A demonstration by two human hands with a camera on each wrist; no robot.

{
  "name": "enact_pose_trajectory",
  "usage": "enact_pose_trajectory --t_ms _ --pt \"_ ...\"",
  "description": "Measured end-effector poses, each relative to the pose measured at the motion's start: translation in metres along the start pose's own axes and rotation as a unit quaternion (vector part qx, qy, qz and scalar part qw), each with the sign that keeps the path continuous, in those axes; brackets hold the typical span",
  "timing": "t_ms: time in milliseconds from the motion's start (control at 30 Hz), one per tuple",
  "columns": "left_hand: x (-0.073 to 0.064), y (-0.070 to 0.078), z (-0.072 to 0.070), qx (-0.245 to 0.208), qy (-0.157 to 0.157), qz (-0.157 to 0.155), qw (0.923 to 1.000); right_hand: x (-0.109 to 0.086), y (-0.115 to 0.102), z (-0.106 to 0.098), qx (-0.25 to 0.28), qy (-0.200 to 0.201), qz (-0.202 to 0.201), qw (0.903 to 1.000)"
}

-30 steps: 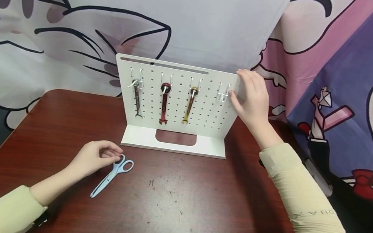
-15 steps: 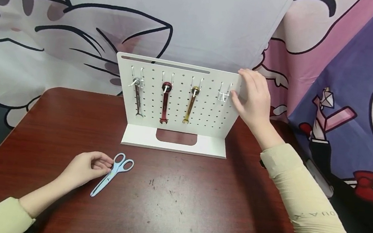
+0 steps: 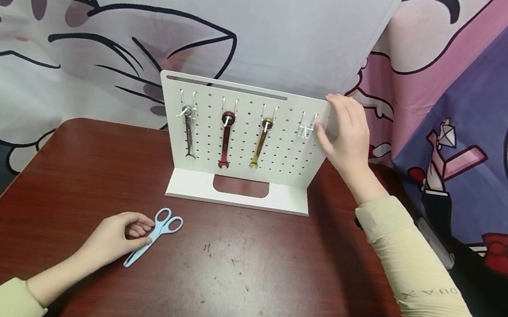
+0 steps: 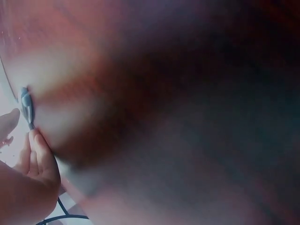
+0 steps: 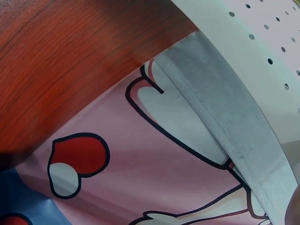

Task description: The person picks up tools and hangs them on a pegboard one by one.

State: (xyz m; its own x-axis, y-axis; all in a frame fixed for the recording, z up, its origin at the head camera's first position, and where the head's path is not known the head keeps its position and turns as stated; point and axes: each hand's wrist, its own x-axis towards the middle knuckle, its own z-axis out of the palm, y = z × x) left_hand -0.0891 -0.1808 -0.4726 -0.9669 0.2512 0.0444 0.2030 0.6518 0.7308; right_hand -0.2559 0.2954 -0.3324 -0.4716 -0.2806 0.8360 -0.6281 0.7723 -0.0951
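Light-blue scissors (image 3: pixel 158 231) lie on the table with their handle loops pointing away and their blades toward the front left. My left hand (image 3: pixel 116 237) is right beside them, fingertips and thumb at the pivot area with a gap between. In the left wrist view the scissors (image 4: pixel 26 105) show between thumb and fingers. My right hand (image 3: pixel 347 133) grips the upper right edge of a white pegboard stand (image 3: pixel 189 185), thumb on its front. On the pegboard's hooks hang a silver wrench (image 3: pixel 187 134), a red wrench (image 3: pixel 224 144) and a gold wrench (image 3: pixel 259 146).
At the pegboard's right, a white hook (image 3: pixel 305 131) holds nothing. The brown wooden table (image 3: pixel 230 277) has dark scuff marks in front of the stand. Behind it hangs a printed cloth (image 3: pixel 117 68); another, pink and purple (image 3: pixel 469 111), hangs at the right.
My left hand has moved from the scissors' handle loops down and left to near the pivot. The scissors stay in place, and my right hand keeps its grip on the pegboard.
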Motion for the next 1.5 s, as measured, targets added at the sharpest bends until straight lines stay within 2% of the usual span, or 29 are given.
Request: enact_pose_trajectory --t_ms 133,400,500,767,1133,1500 --pt "0.000 0.001 0.003 0.029 0.017 0.012 0.9994 -0.001 0.000 -0.001 -0.003 -0.002 0.001 1.0000" --pt "-0.002 0.004 0.007 0.082 0.026 0.031 0.9958 -0.001 0.000 -0.001 -0.002 -0.001 0.000 1.0000" --pt "-0.001 0.004 0.008 0.089 0.030 0.036 0.9949 0.000 -0.001 0.000 0.000 -0.001 0.000 1.0000" --pt "0.000 0.004 0.007 0.065 0.026 0.033 0.9970 0.000 -0.001 0.000 0.005 0.002 0.000 1.0000" --pt "0.007 0.003 0.002 0.028 -0.013 -0.005 0.9995 0.000 -0.002 0.000 0.005 0.003 0.002 1.0000" --pt "0.013 0.004 -0.002 0.021 -0.040 -0.042 0.9981 -0.001 0.000 0.001 0.002 0.002 0.000 1.0000"
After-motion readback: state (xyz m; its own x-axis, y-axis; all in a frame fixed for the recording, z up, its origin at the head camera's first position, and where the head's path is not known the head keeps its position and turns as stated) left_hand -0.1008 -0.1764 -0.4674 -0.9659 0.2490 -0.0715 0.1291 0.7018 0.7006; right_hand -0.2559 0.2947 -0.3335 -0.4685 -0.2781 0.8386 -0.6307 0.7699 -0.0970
